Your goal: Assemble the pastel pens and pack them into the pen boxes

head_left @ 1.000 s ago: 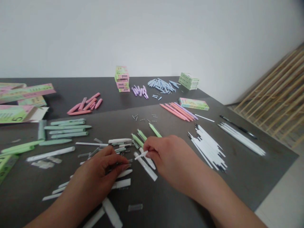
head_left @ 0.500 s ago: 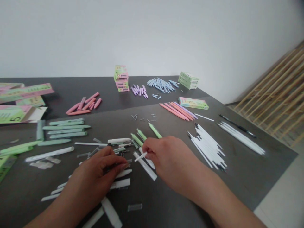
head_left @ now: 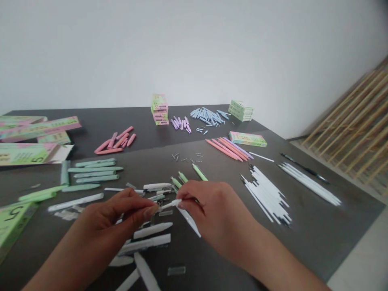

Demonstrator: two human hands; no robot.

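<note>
Pinching a slim white pen part (head_left: pixel 167 205) between the fingertips of the left hand (head_left: pixel 113 222) at one end and the right hand (head_left: pixel 216 212) at the other. Best held straight and lightly, off the transparent tube (head_left: pixel 165 213) just below the fingers.

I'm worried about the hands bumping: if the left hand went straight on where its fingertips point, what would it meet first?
Probably the thin white piece right at the left hand's fingertips, then the right hand's fingertips; exact depth is unclear.
</note>
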